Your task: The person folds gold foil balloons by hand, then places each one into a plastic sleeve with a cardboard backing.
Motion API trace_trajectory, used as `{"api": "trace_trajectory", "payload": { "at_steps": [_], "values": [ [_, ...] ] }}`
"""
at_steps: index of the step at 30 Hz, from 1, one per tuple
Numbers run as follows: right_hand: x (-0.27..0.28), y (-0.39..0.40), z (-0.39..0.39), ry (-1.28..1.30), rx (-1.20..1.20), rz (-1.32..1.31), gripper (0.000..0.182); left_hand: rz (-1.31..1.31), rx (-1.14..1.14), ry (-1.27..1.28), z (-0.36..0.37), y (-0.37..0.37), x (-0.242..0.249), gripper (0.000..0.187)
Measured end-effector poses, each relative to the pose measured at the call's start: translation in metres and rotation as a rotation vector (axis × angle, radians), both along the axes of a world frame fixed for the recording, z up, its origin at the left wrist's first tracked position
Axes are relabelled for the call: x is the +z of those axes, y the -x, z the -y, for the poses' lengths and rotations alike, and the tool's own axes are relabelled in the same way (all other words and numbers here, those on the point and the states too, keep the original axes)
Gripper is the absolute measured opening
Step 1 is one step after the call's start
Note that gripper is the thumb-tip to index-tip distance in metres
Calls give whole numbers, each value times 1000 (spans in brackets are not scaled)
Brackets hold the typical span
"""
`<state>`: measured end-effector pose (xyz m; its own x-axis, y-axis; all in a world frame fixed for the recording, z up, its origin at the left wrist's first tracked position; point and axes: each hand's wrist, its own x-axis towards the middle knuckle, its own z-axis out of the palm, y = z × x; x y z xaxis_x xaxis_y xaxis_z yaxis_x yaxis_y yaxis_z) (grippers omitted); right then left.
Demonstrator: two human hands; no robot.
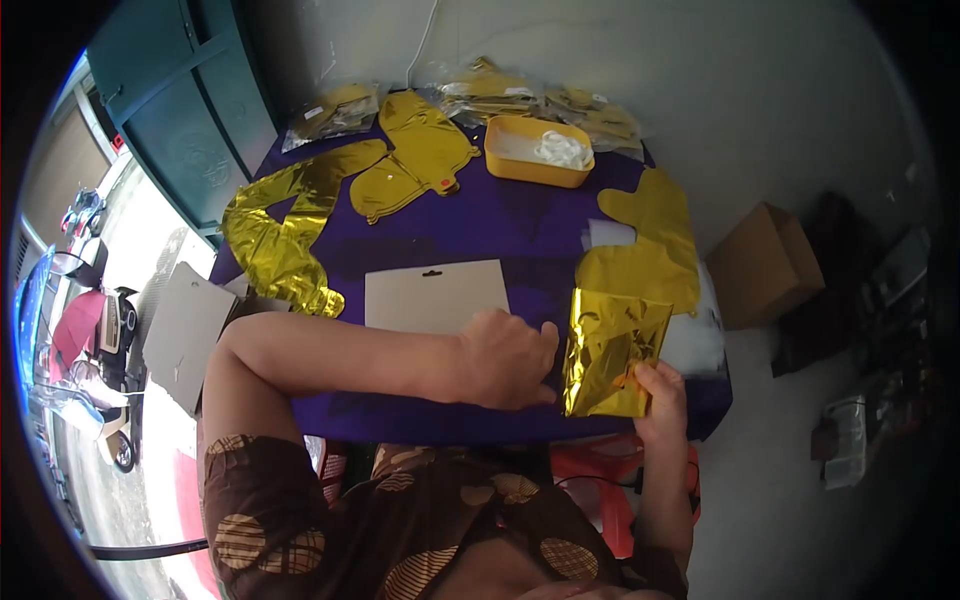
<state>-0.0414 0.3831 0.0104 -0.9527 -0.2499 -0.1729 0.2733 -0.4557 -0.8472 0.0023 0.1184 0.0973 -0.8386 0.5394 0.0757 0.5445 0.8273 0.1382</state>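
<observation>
My right hand [662, 398] pinches the lower right edge of a folded gold foil balloon [615, 340], shiny and creased, near the table's front right. Left of it, my left hand [505, 360] is over the table with its back toward me. Its thumb and fingers point at the foil and stand a little apart, with nothing visible between them. Just beyond this hand lies a light grey card [435, 292] with a hanging slot, its lower part hidden by my forearm. A flat matte gold foil balloon [650, 240] lies right behind the folded one.
On the purple cloth [500, 220] lie a shiny gold foil balloon [275, 240] and matte ones [410, 165]. A yellow tub [535, 170] holds white coiled material. Several plastic-bagged gold packs [490, 95] line the wall. A cardboard box [765, 265] stands right of the table.
</observation>
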Motion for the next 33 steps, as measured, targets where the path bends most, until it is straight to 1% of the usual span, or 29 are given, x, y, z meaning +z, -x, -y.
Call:
{"api": "trace_trajectory", "payload": {
  "at_steps": [3,4,5,7,9,11,12,14,15,18,21,23,24,25,27,28,31,32,33],
  "values": [
    [-2,0,0,-9,-1,25,12,61,134,111,9,55,33,32],
    [-1,1,-1,-18,20,12,11,-41,149,69,17,82,35,29],
    [-5,1,-4,-21,43,12,14,-144,163,25,25,112,31,26],
    [-13,4,-11,-32,90,8,20,-237,239,-92,30,173,30,21],
    [-2,1,-3,-38,50,27,17,-460,87,-81,35,237,23,15],
    [3,-1,-1,-35,37,49,13,-468,153,-156,33,301,4,13],
    [4,-1,-1,-19,52,51,15,-469,186,-194,32,321,-6,14],
    [1,-1,-5,-27,64,55,16,-485,258,-109,30,339,-17,15],
    [0,0,-7,-32,70,57,17,-493,294,-67,27,342,-17,17],
    [5,0,-2,-36,61,76,18,-364,331,156,28,349,-17,26],
    [8,0,0,-32,58,66,20,-283,379,-15,41,368,-28,21],
    [9,0,0,-20,70,55,21,-267,334,-179,61,388,-31,17],
    [10,-1,0,-12,76,50,21,-258,312,-260,67,378,-24,16],
    [8,0,-1,-15,77,50,21,-288,299,-407,75,367,-17,17],
    [4,1,-4,-22,85,49,21,-230,380,-645,82,338,1,24],
    [7,0,-1,-30,69,46,21,-225,423,-706,83,319,9,23],
    [2,1,-2,-60,43,38,15,-212,400,-783,92,263,21,24],
    [-2,3,-7,-65,81,18,12,-188,378,-717,96,240,23,22],
    [-1,3,-8,-70,70,16,13,-230,338,-633,99,214,25,20]
  ]
}}
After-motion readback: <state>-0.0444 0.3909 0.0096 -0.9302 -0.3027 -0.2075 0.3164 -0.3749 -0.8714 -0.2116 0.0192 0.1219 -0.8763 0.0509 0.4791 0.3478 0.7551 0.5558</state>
